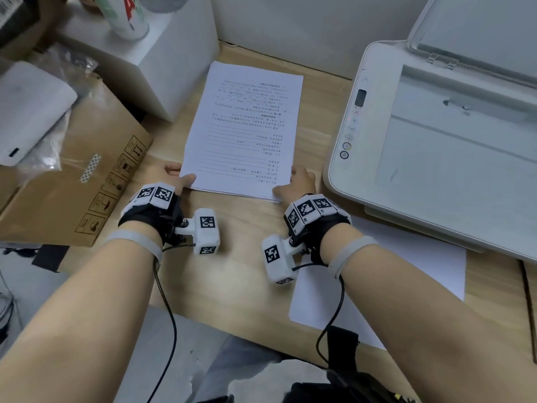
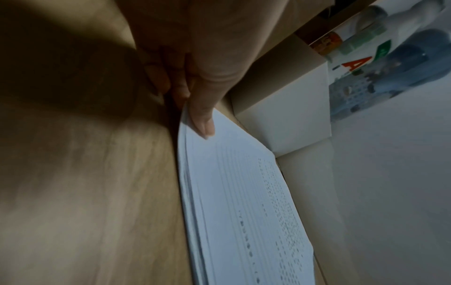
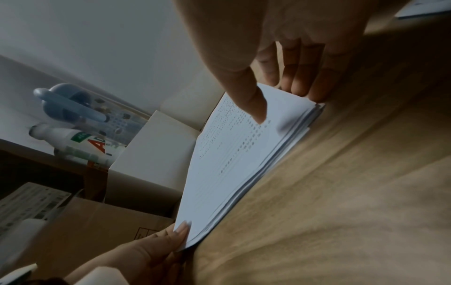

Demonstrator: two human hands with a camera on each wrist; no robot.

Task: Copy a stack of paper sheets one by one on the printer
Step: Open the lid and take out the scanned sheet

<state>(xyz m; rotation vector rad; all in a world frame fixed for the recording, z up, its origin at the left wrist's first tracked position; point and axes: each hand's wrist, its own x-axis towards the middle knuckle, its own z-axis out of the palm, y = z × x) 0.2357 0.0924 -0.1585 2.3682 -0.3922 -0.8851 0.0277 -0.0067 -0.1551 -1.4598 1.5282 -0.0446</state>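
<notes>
A stack of printed paper sheets (image 1: 247,132) lies on the wooden desk (image 1: 238,257), text side up. My left hand (image 1: 174,177) pinches its near left corner, thumb on top and fingers under the edge (image 2: 195,108). My right hand (image 1: 296,183) pinches the near right corner the same way, thumb on the top sheet (image 3: 253,102). The near edge of the paper stack (image 3: 244,160) is lifted slightly off the desk. The white printer (image 1: 436,135) stands to the right with its scanner lid (image 1: 479,30) raised and the glass (image 1: 453,146) bare.
A single white sheet (image 1: 383,280) lies on the desk under my right forearm, in front of the printer. A brown cardboard box (image 1: 87,193) sits at left. A white box (image 1: 162,62) with bottles on it stands behind the stack.
</notes>
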